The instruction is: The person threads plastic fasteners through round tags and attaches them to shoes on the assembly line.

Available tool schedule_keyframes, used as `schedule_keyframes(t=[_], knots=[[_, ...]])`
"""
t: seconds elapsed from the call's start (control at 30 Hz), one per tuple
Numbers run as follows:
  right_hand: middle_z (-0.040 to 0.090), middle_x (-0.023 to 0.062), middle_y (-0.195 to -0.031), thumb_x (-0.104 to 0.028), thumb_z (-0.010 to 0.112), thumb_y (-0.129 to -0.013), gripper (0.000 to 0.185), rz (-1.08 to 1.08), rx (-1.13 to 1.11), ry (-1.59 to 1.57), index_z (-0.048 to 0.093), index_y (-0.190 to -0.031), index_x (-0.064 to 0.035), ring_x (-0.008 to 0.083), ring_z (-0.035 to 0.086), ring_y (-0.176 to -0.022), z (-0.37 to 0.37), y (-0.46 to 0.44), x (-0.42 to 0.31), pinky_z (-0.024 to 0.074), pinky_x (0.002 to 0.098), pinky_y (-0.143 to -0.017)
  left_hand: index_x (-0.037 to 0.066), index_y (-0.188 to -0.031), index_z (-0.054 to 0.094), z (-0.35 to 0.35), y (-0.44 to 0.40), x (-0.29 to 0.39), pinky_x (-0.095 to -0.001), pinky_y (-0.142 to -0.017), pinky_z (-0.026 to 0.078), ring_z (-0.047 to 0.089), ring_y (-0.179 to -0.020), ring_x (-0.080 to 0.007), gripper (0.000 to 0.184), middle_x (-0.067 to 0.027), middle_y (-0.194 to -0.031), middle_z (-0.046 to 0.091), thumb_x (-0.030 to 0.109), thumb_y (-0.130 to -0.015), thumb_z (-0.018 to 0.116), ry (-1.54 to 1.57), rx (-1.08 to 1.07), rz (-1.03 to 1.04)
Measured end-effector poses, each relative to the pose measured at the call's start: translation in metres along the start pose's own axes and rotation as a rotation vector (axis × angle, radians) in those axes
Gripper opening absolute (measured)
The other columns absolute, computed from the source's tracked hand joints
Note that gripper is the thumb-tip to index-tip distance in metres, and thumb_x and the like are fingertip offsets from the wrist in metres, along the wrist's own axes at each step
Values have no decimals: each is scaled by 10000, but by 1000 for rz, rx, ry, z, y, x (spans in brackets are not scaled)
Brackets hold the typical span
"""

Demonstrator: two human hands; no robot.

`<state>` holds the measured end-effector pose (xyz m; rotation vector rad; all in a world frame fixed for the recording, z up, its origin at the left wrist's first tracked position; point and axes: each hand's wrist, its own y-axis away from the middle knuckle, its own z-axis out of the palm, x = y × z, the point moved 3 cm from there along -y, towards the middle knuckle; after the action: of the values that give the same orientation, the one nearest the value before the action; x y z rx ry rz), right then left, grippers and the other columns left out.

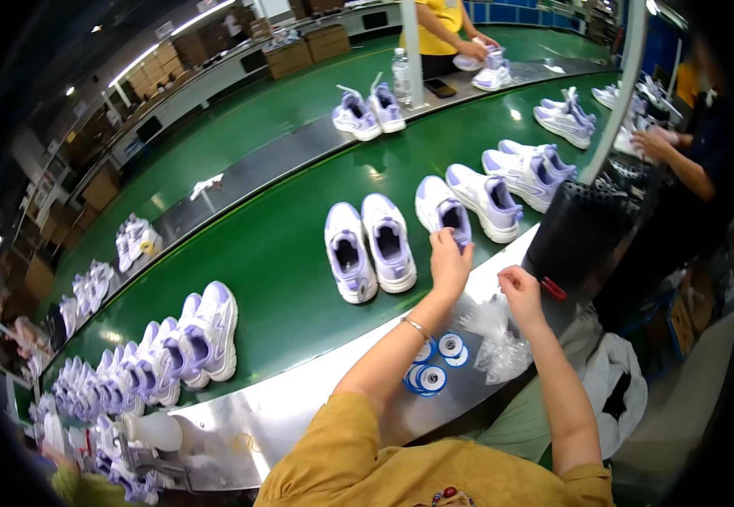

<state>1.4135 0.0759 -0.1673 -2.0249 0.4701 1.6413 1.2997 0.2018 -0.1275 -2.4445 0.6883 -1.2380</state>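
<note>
Mustard shirt in the foreground, with both bare arms reaching forward from it over the steel table. From my distant station I read the left grip as bent closed on the heel of a white-and-lilac shoe, which rests on the green belt just past the table's edge, toe pointing away from me. Right grip apart from the shoe: its fingers are curled nearly together, and I cannot tell whether anything is pinched between them. Below it on the table lie a crumpled clear bag and blue-rimmed discs; a pair stands to the left, and a second shoe close on the right. For sound handling, I would set the left grip low on the heel, steadying the shoe against rocking or sliding without creasing its collar. Any approach by the right grip is best made over the shoe's opening, clear of the second shoe, which I judge the likeliest thing to be knocked. I would also route the right forearm clear of the bag, since loose film may snag.
</note>
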Motion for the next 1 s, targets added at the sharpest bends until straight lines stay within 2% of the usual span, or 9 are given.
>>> schedule_keyframes(t=[0.1,0.13,0.2,0.23,0.4,0.5,0.73,0.8,1.0], knots=[[504,-10,-566,-43,589,-816,45,-75,22,73,613,-815,-4,54,462,-539,6,-18,-2,355,221,-495,-7,-928,441,-2,-2,1,-414,-714,459,565,-804,-361,399,-188,-879,538,158,-716,735,113,-8,-222],[495,-7,-550,-46,594,-812,46,-93,36,85,614,-812,-5,56,449,-525,8,-23,-3,346,229,-485,-8,-849,461,1,-3,-4,-363,-594,481,596,-646,-280,336,-143,-716,575,144,-725,733,197,-5,-250],[490,1,-543,-50,599,-808,47,-96,44,123,613,-813,-6,63,440,-517,9,-31,-17,344,241,-480,-1,-768,470,11,-3,-9,-293,-464,463,591,-532,-180,277,-110,-641,589,124,-747,716,592,-139,-505],[485,10,-537,-55,605,-805,49,-85,60,165,613,-815,-7,69,430,-510,9,-35,-22,342,253,-476,0,-748,487,12,-3,-9,-237,-421,446,588,-527,-114,226,-96,-645,599,105,-779,686,644,-133,-491],[487,45,-532,-67,619,-795,56,-166,111,191,614,-823,-18,103,433,-487,13,-55,-19,352,282,-475,-13,-777,535,16,-3,-13,-230,-457,476,593,-542,-120,157,-83,-660,611,83,-805,656,807,-107,-546],[531,86,-565,-59,596,-798,66,-211,100,299,617,-842,-15,147,473,-487,15,-64,-22,365,304,-480,-66,-819,561,15,-5,-12,-234,-575,545,637,-654,-161,135,-119,-760,626,58,-844,609,860,-156,-582],[553,99,-613,-49,586,-799,81,-327,-24,279,611,-857,1,146,496,-529,28,-77,-27,387,294,-515,-65,-835,591,15,-8,-13,-231,-580,544,633,-647,-152,154,-111,-766,628,87,-854,605,943,-169,-613],[605,176,-727,-84,567,-806,84,-239,-66,285,603,-844,-18,310,606,-683,28,-79,-31,448,366,-607,-59,-832,592,17,-9,-13,-229,-582,543,634,-647,-152,153,-108,-766,629,92,-853,608,951,-167,-631],[607,181,-749,-94,559,-816,87,-251,-114,294,600,-854,-28,343,601,-717,27,-85,-37,450,387,-629,-18,-845,588,12,-11,-5,-218,-568,522,621,-656,-135,155,-67,-754,619,128,-843,638,1090,-206,-765]])
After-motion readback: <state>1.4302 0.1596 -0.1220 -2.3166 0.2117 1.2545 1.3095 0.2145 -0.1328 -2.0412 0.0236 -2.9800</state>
